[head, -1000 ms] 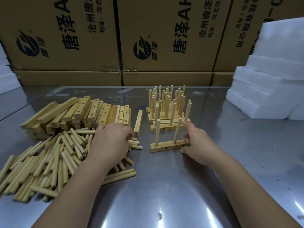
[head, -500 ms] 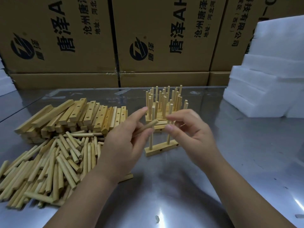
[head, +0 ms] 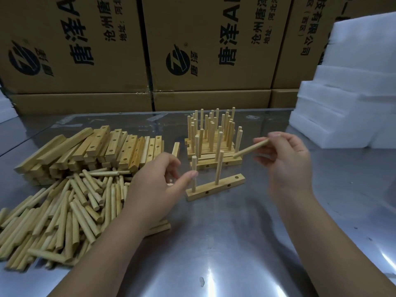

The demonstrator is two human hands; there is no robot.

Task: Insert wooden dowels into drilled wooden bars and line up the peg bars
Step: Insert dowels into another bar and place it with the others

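Two standing dowels point(head: 219, 168) fill the front bar point(head: 214, 188), one at its left end and one at its middle. The top hole at its right end is empty, so I judge the step in hand to be the third insertion.

Head view: the right hand point(head: 287, 166) is above and to the right of the front bar. Its thumb and fingers pinch one held dowel point(head: 250, 149) by its far end, slanting down toward the bar. The next move calls for turning it upright over the empty hole and pressing it straight down.

The left hand point(head: 154, 191) is just left of the front bar, fingers loosely curled and holding nothing. Its thumb tip is at the left dowel, possibly touching.

Counted: one unfinished bar, two dowels seated, one in hand. Directly behind the front bar is a block of finished peg bars point(head: 214, 156), several rows, too crowded to count. Well to its left lie a stack of drilled bars point(head: 96, 151) and a loose dowel pile point(head: 64, 215), dozens each
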